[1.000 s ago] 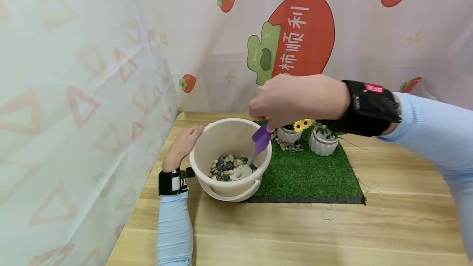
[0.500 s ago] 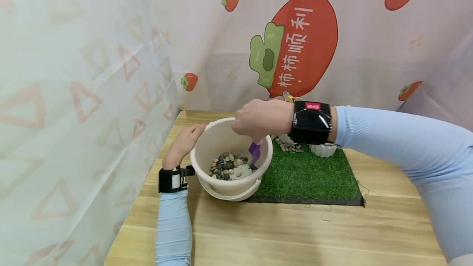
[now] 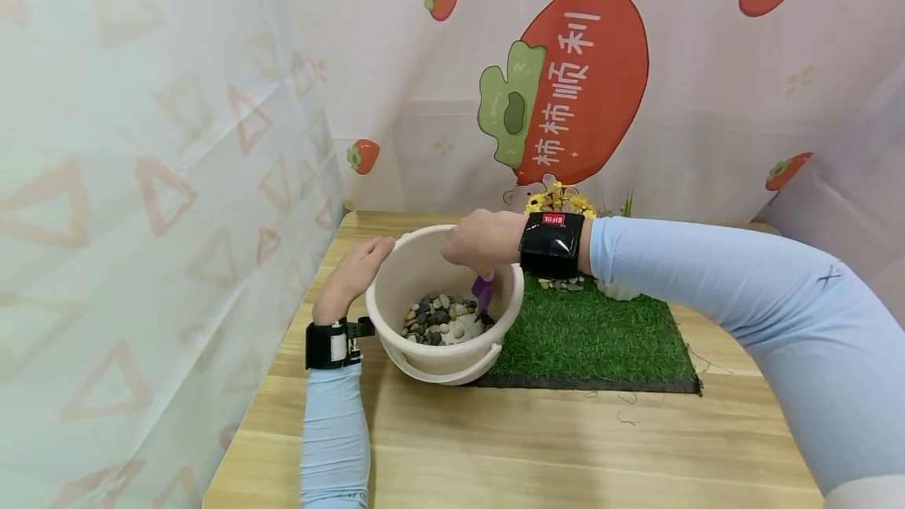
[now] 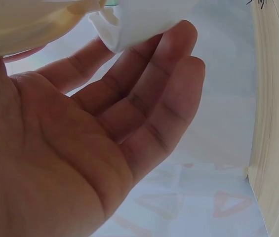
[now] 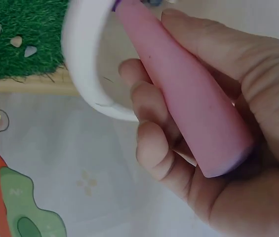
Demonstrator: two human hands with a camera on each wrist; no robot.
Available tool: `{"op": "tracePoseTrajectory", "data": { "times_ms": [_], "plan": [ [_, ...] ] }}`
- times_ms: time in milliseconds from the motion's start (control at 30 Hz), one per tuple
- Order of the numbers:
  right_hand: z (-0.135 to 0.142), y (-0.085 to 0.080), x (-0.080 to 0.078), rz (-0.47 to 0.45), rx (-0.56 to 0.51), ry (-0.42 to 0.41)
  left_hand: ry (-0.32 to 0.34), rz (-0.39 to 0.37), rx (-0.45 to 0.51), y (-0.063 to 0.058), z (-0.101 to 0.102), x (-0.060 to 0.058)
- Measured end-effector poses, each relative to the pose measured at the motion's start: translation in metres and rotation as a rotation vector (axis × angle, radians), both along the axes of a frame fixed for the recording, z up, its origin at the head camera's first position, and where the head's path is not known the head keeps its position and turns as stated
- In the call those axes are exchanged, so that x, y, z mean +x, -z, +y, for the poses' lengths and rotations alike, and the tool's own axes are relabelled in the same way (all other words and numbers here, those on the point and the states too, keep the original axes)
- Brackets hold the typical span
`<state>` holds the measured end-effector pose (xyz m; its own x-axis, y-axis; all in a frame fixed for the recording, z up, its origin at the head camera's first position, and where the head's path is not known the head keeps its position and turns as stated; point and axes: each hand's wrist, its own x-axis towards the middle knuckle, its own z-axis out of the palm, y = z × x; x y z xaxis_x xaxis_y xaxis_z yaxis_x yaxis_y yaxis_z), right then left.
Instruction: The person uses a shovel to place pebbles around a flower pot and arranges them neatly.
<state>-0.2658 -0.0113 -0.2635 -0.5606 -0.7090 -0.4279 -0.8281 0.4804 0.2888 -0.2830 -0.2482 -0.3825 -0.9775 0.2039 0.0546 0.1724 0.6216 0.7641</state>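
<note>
My right hand [image 3: 481,240] grips the pink handle [image 5: 181,91] of a small trowel, its fingers curled round it. The trowel's purple blade [image 3: 482,291] points down inside a white bucket [image 3: 441,351], near its right wall; its tip meets dark stones there. Pebbles [image 3: 434,316] of mixed colours lie on the bucket's bottom beside a patch of pale sand [image 3: 463,328]. My left hand [image 3: 353,273] rests against the bucket's outer left rim. In the left wrist view its fingers [image 4: 166,116] are loosely bent beside the bucket's white lug, and the thumb is mostly hidden by the rim.
A green turf mat [image 3: 594,340] lies right of the bucket on the wooden table [image 3: 566,446]. Yellow flowers [image 3: 562,199] stand behind my right wrist, with pebbles [image 3: 563,284] on the mat nearby. A patterned curtain [image 3: 403,100] hangs behind, and another sheet [image 3: 141,218] hangs at left.
My right hand has lowered the trowel deeper into the bucket, moving down and slightly left, until the blade reaches the stones. My left hand stays at the rim.
</note>
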Motion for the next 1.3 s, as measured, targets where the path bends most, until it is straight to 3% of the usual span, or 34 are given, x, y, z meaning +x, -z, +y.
{"op": "tracePoseTrajectory", "data": {
  "times_ms": [133,300,433,600,867,1000,1067,1300],
  "plan": [
    [0.005,0.013,-0.003,0.091,-0.052,-0.11,0.009,0.009,-0.011,0.0,0.0,0.0],
    [0.006,0.03,-0.002,0.329,-0.087,-0.238,-0.002,0.012,-0.014,0.001,-0.001,-0.001],
    [-0.001,0.042,0.001,0.465,-0.012,-0.203,-0.005,0.02,-0.018,0.001,0.0,-0.001],
    [-0.01,0.051,0.005,0.569,0.097,-0.115,-0.015,0.011,-0.016,0.001,-0.001,0.0],
    [-0.017,0.067,0.01,0.754,0.232,-0.149,-0.027,0.001,-0.017,-0.002,-0.003,0.001],
    [-0.017,0.073,0.006,0.792,0.276,-0.193,-0.033,0.012,-0.019,-0.002,-0.002,0.001],
    [-0.016,0.076,0.001,0.769,0.273,-0.21,-0.029,0.014,-0.022,-0.002,0.0,0.001],
    [-0.008,0.083,-0.015,0.667,0.101,-0.18,-0.016,0.01,-0.017,-0.001,0.002,0.0]
  ]
}}
